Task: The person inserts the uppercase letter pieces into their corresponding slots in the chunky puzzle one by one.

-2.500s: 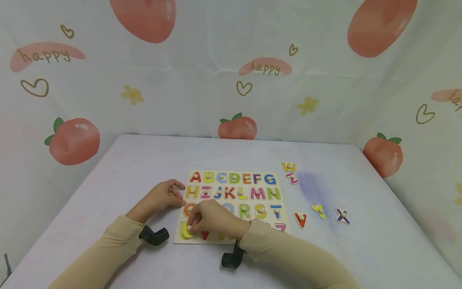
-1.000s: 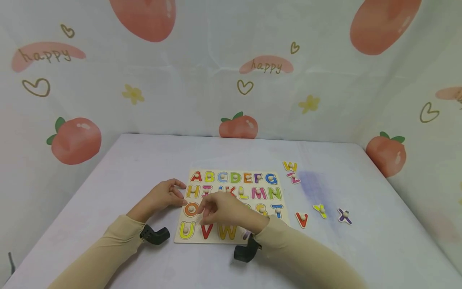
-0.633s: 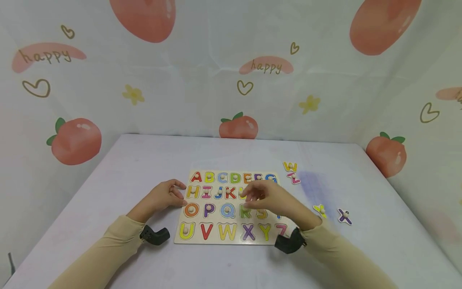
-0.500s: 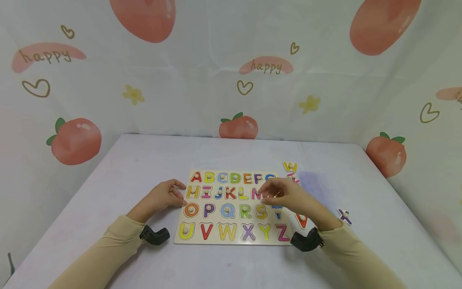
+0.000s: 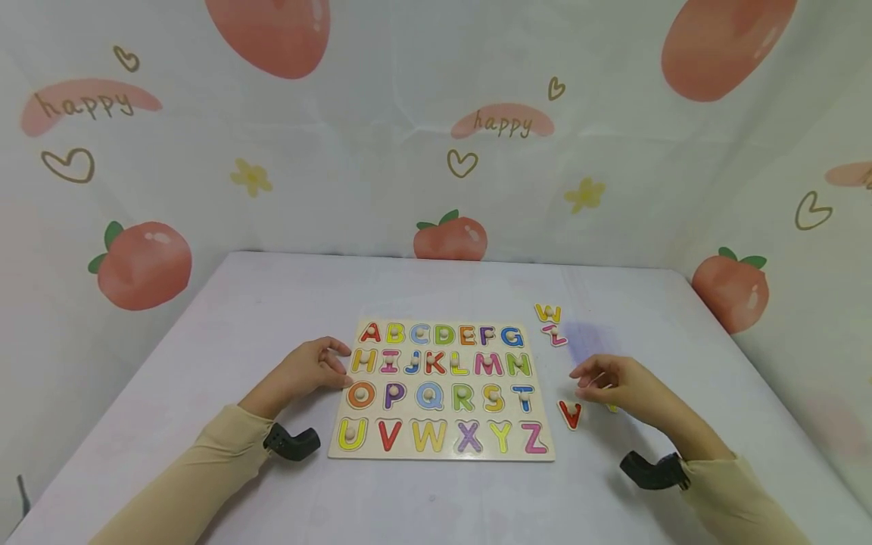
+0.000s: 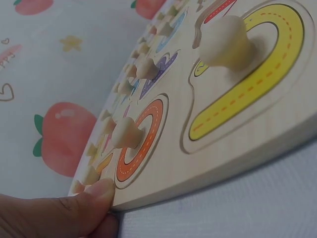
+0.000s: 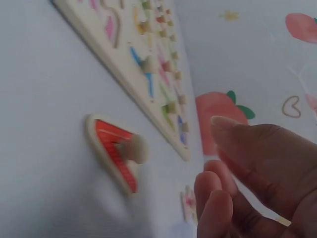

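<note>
A wooden alphabet puzzle board lies on the table, its upper rows filled with knobbed letters. The yellow U piece sits in the bottom-left recess; the recesses from V to Z hold no knobbed pieces. My left hand grips the board's left edge, thumb on top beside the orange O. Fingers loosely bent and holding nothing, my right hand hovers right of the board. Close to its fingertips is the red V piece. The yellow Y piece is mostly hidden beneath the hand.
Beyond the board's far right corner lie the yellow W piece and the pink Z piece. A bluish stain marks the white tabletop. A printed cloth backdrop rises behind the table.
My right hand has let go of the yellow U piece in its recess and moved right, off the board, to the loose letters. It now covers the purple X piece. My left hand stays put.
</note>
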